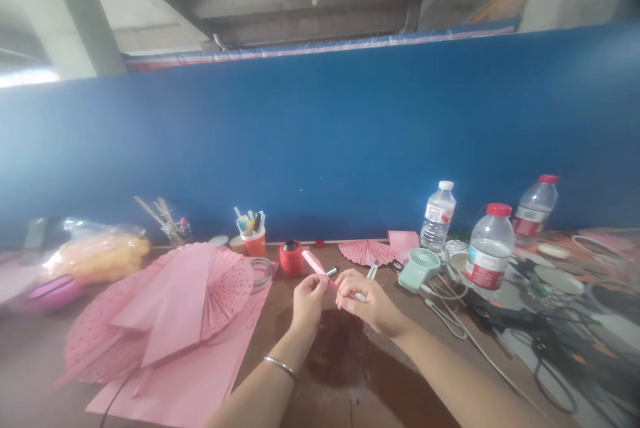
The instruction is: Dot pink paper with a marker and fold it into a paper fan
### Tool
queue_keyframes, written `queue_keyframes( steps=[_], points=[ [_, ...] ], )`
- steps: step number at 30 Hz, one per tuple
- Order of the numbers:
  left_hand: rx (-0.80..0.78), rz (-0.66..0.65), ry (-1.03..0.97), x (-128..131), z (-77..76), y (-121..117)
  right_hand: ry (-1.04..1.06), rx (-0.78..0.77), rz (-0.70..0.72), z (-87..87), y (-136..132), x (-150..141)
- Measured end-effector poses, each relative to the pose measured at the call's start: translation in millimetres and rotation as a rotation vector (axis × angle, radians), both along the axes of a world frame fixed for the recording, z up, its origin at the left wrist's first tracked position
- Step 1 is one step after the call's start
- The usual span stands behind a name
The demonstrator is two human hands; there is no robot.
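My left hand [309, 295], with a bangle on its wrist, pinches a narrow pink folded paper strip [314, 261] that slants up and to the left. Close beside it, my right hand [364, 296] is closed with its fingertips at the strip's lower end. Its fingers hide what they grip, and a pale piece shows under them. A small dark, shiny-ended object [332, 271] lies just behind the hands. A pale narrow tool [373, 270] is partly visible behind my right hand. Beyond it rests an opened pink paper fan [367, 253].
Large pink fans and paper sheets [175, 308] cover the left side. A red round container [291, 259] and a cup of pens [254, 240] stand behind. On the right are a green handheld fan [420, 269], water bottles [490, 248] and tangled cables [540, 341]. A blue partition [320, 135] rises behind.
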State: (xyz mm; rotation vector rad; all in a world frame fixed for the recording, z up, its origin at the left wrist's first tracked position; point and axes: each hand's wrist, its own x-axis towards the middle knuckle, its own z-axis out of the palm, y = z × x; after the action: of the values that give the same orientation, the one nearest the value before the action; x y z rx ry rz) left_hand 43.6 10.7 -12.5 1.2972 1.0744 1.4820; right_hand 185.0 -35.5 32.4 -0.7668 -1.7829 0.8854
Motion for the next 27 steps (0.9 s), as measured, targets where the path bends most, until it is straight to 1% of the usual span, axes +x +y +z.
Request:
queue_keyframes(
  steps=[4,8,12,19,22,25,27],
  points=[
    [-0.011,-0.001,-0.028,1.6,-0.7,-0.5,0.021,-0.062,0.029,0.4,-0.8,0.3],
    [-0.022,-0.006,-0.077,1.7,-1.7,-1.0,-0.012,-0.118,-0.029,0.6,-1.4,-0.4],
    [-0.028,-0.018,-0.112,1.9,-2.2,-1.0,-0.031,-0.133,-0.068,-1.8,0.5,-2.1],
    [-0.03,-0.017,-0.105,1.7,-2.7,0.9,-0.023,-0.241,-0.039,-2.8,2.6,-3.7],
    [-0.023,-0.028,-0.111,-0.5,-3.6,2.6,-0.033,-0.205,-0.016,-1.4,1.1,-1.2],
    [-0.023,-0.033,-0.119,-2.0,-4.6,4.2,0.061,-0.153,0.031,-2.8,0.1,1.1],
    [-0.024,-0.035,-0.131,-1.6,-5.3,4.8,0.145,-0.185,0.064,-5.3,0.4,1.7]
  ],
)
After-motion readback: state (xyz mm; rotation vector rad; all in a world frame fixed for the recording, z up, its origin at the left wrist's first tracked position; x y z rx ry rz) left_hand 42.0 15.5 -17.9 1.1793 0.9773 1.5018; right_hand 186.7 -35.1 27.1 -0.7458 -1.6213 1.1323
